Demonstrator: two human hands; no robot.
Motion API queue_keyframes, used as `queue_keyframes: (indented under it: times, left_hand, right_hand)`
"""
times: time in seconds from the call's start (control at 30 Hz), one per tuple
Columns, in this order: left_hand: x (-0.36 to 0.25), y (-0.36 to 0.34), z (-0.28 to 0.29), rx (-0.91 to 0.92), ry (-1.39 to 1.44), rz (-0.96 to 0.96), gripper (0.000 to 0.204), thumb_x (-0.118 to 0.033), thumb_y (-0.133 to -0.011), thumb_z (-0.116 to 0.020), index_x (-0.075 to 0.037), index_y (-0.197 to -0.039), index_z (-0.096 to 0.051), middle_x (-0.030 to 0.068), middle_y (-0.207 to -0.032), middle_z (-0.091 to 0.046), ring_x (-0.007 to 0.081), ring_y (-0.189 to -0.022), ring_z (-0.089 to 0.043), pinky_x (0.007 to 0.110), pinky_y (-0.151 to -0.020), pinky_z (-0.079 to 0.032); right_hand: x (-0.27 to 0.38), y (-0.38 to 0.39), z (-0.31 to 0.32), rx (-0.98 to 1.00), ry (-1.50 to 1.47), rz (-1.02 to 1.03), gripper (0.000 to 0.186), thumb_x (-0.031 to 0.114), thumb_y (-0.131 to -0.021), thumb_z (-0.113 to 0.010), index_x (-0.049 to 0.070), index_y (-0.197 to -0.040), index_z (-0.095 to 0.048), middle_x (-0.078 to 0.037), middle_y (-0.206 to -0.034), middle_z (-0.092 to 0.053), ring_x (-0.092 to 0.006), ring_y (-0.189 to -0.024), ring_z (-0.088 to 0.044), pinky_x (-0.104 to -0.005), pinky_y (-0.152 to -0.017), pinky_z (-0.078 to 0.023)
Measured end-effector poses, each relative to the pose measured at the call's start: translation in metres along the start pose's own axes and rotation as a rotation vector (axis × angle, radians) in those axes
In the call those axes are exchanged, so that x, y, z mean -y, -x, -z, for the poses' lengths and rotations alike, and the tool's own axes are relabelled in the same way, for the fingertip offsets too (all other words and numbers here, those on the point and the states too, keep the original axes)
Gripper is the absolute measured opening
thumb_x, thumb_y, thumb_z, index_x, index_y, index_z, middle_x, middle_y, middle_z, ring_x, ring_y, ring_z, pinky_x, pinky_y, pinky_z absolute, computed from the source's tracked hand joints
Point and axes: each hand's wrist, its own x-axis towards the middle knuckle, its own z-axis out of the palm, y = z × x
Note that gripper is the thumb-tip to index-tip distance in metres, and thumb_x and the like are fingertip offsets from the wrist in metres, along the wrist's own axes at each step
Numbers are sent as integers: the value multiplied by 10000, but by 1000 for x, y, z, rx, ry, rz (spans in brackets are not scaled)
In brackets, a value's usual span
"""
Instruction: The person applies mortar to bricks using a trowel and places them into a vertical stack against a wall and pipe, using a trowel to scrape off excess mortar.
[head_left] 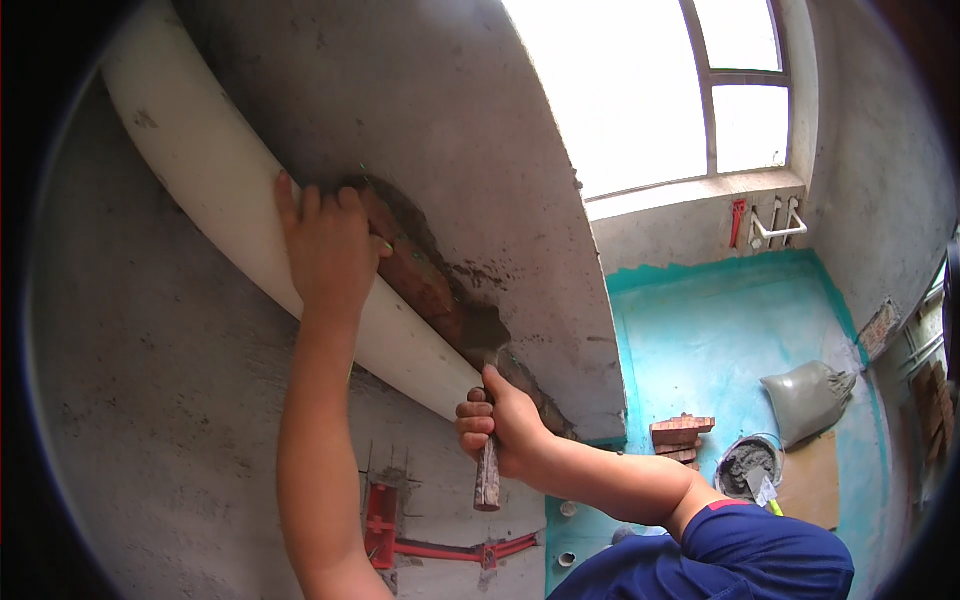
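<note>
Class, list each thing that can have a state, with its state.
Left hand: unclenched, over white pipe's edge
Right hand: closed around trowel
Trowel: held, handle stained
Bucket: uncovered, holding grey mortar
Grey bag: bulging, neck bunched
Bricks: stacked
Window: open or shut unclear

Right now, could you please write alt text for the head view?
A person's right hand grips a small trowel, its blade at exposed brick beside a long pale pipe; the left hand is over the pipe's edge. Beyond are bricks, a grey bag and a teal floor.
</note>
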Motion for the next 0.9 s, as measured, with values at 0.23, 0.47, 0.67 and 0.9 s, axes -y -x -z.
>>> queue_keyframes:
  times: [0.23, 0.47, 0.67, 0.9]
  left_hand:
    - [0, 5, -6, -56, 10, -9, 389, -310, -598, -840, -71, -792, -604, 89, -741, -657, 246, -949, -585, 471, -1178, -155]
    - [2, 2, 3, -33, 18, 5, 379, -296, -605, -823, -62, -826, -623, 90, -825, -671, 267, -1007, -571, 499, -1174, -148]
    - [26, 0, 9, -70, 121, -153, 340, -293, -718, -774, -79, -934, -623, 74, -1029, -650, 289, -1122, -527, 564, -1137, -196]
    - [56, 21, -9, -709, 219, 122, 313, -152, -905, -553, -41, -1191, -488, 159, -1294, -476, 357, -1245, -421, 588, -1073, -274]
  right_hand:
    - [0, 8, -35, 86, -53, 8, 385, 433, -1018, -406, 159, -754, -342, 68, -582, -306, -64, -472, -309, -231, -427, -269]
    - [-4, 16, -67, 119, -49, 44, 358, 402, -1024, -402, 158, -768, -345, 68, -588, -303, -59, -485, -312, -222, -431, -277]
    - [-13, 34, -119, 190, 54, 95, 349, 382, -1021, -415, 155, -770, -328, 59, -604, -290, -68, -501, -306, -233, -449, -285]
    - [-28, 37, -163, 174, 208, 175, 329, 375, -1005, -440, 140, -796, -345, 42, -630, -319, -100, -524, -321, -273, -492, -310]
